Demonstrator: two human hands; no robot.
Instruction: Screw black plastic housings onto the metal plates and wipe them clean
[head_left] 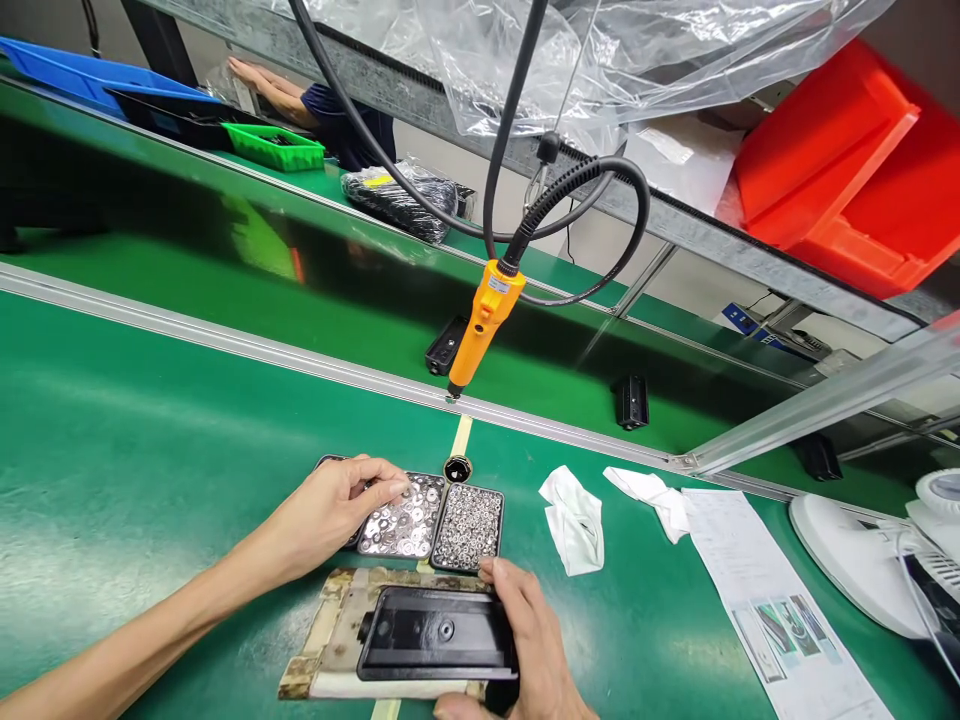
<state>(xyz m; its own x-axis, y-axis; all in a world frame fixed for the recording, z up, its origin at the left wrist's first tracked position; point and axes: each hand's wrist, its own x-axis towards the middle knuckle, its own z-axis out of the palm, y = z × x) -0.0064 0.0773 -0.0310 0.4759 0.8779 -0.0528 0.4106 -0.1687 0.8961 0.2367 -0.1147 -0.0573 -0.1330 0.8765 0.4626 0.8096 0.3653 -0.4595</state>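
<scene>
My left hand (330, 510) is over a shallow tray of flat silver washers (405, 520), thumb and forefinger pinched together at its upper edge. Whatever is between those fingertips is too small to make out. Part of another dark tray is hidden behind this hand. Beside the washers stands a tray of small metal nuts (469, 525). A black rectangular housing (435, 630) lies flat on a worn, taped fixture (330, 640). Around the housing's right end curls my right hand (536, 640), fingers at the upper corner and thumb below.
An orange electric screwdriver (484, 325) hangs on its cable beyond the trays. Behind the metal rail, black housings (632, 402) lie on the green belt. White cloths (574, 520), a printed sheet (780, 600) and a white fan (862, 560) are right. Across the line, a person's arms (277, 95) show.
</scene>
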